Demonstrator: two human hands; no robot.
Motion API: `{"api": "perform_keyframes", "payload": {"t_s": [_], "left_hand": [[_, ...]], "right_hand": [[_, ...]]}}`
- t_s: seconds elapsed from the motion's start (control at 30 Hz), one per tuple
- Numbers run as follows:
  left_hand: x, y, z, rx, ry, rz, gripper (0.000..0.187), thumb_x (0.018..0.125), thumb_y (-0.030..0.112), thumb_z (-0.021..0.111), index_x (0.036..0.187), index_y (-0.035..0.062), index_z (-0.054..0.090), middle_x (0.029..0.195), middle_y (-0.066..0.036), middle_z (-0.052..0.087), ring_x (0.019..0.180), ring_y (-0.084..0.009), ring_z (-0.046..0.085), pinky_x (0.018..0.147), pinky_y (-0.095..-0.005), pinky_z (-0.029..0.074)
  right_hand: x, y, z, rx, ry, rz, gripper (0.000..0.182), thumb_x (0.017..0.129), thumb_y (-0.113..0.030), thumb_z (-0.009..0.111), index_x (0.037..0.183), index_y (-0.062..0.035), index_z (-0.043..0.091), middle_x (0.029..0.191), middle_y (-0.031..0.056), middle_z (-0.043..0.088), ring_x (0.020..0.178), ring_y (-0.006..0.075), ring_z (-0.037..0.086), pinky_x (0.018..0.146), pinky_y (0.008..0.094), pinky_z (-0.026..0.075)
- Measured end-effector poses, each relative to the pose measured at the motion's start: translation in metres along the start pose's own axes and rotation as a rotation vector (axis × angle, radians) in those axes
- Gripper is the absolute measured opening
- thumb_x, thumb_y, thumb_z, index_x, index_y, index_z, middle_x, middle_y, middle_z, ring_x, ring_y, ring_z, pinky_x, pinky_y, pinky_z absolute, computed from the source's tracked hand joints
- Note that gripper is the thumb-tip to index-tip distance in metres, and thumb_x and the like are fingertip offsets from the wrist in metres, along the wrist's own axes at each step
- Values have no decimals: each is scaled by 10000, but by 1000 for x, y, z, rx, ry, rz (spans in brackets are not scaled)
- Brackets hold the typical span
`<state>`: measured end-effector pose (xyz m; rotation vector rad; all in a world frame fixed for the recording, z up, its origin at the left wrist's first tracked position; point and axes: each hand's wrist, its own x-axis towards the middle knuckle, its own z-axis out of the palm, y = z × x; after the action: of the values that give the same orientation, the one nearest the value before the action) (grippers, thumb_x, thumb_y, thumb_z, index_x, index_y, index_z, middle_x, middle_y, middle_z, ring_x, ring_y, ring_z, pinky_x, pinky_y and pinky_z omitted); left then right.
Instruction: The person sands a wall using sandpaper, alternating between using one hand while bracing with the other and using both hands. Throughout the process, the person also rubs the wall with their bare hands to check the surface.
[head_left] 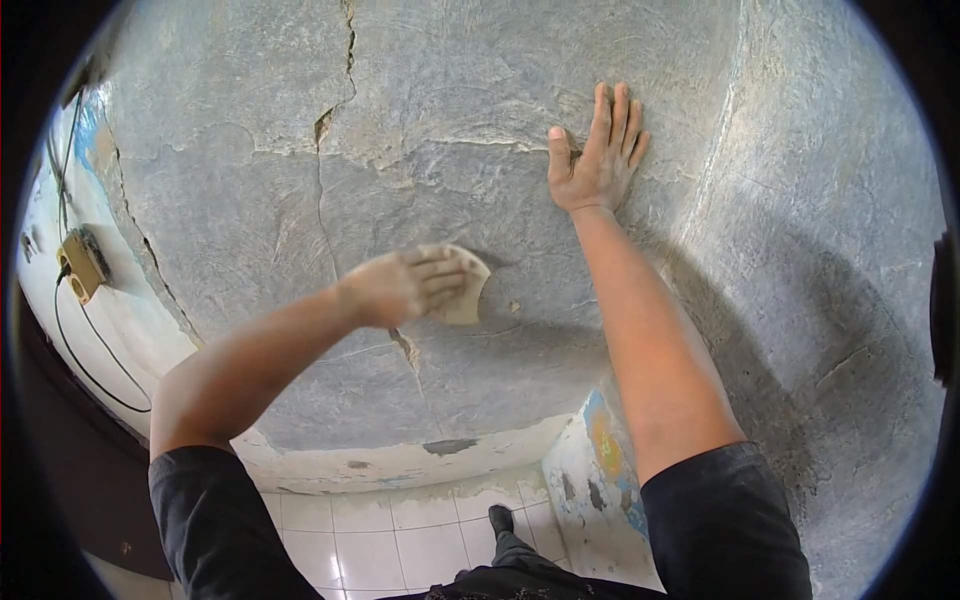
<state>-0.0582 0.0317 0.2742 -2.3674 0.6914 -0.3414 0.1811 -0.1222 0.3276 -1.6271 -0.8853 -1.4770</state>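
Observation:
My left hand (395,288), blurred by motion, presses a pale cream sheet of sandpaper (470,292) against the grey plastered wall (250,240). The sheet sticks out beyond the fingertips, and its outer edge is curved. Higher up and to the right, my right hand (600,172) lies on the wall with its fingers spread and nothing in it. A thin ridge of rough plaster runs across the wall beside the right thumb.
A long crack (320,128) runs down the wall. At the left hang a yellowish socket box (82,265) and black cables (85,375). A low ledge with peeling paint (598,470) stands above white floor tiles (370,558). My foot (501,520) is below.

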Motion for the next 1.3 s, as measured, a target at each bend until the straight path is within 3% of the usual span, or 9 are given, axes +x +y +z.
{"api": "perform_keyframes", "payload": {"t_s": [0.27,0.5,0.7,0.83,0.9,1.0,1.03,1.1,1.3], "left_hand": [[3,-88,-77,551,579,-655,593,802,-72,594,1357,86,459,1436,-61,455,1322,-243,439,1168,-374,288],[12,4,-17,127,-277,34,575,862,42,602,1402,81,407,1470,-59,393,1380,-188,347,1182,-319,233],[5,-80,-74,494,578,-618,537,829,32,637,1339,67,476,1437,-94,447,1380,-216,351,1172,-366,273],[11,-57,-49,192,356,-435,592,864,28,584,1417,56,374,1534,-100,283,1424,-230,258,1188,-391,214],[48,-11,-79,-402,-681,-452,544,996,161,354,1491,41,163,1566,-100,182,1429,-266,215,1199,-390,150],[18,3,-78,-63,-345,-18,512,999,159,348,1476,43,202,1547,-95,246,1421,-262,240,1190,-393,196],[49,-14,-80,-352,-687,-531,505,948,90,458,1436,67,328,1520,-76,322,1413,-237,281,1187,-391,212],[13,-63,-50,221,458,-352,488,900,17,502,1380,62,431,1481,-89,394,1396,-234,324,1186,-389,221],[35,-37,-65,-82,-96,-500,456,912,2,483,1364,47,455,1494,-106,366,1419,-232,271,1197,-365,183]], "right_hand": [[0,0,0,-28,-30,18,759,898,-622,335,1505,-182,213,1567,96,178,1452,341,99,1147,595,45],[0,1,0,-16,-23,9,756,894,-620,346,1500,-185,223,1564,100,182,1454,338,92,1148,597,43],[0,1,-1,-30,-26,21,750,896,-626,330,1496,-186,234,1560,95,191,1451,331,103,1149,593,46],[-1,0,1,-18,-15,16,752,900,-645,299,1494,-187,242,1560,87,194,1449,328,113,1149,589,46],[0,1,1,-29,-4,11,751,901,-647,292,1493,-187,243,1560,84,192,1448,328,112,1149,588,45],[1,0,0,-19,0,9,744,902,-635,304,1494,-188,243,1561,85,189,1449,329,109,1149,589,44],[1,0,0,-14,-3,12,745,902,-634,305,1494,-187,242,1561,86,188,1449,330,107,1148,590,44],[-1,0,0,-18,-12,21,745,902,-634,306,1494,-185,241,1561,87,188,1450,331,105,1148,591,44],[-1,1,1,-25,-6,7,752,903,-639,300,1495,-179,239,1557,87,199,1450,332,106,1146,592,52]]}}
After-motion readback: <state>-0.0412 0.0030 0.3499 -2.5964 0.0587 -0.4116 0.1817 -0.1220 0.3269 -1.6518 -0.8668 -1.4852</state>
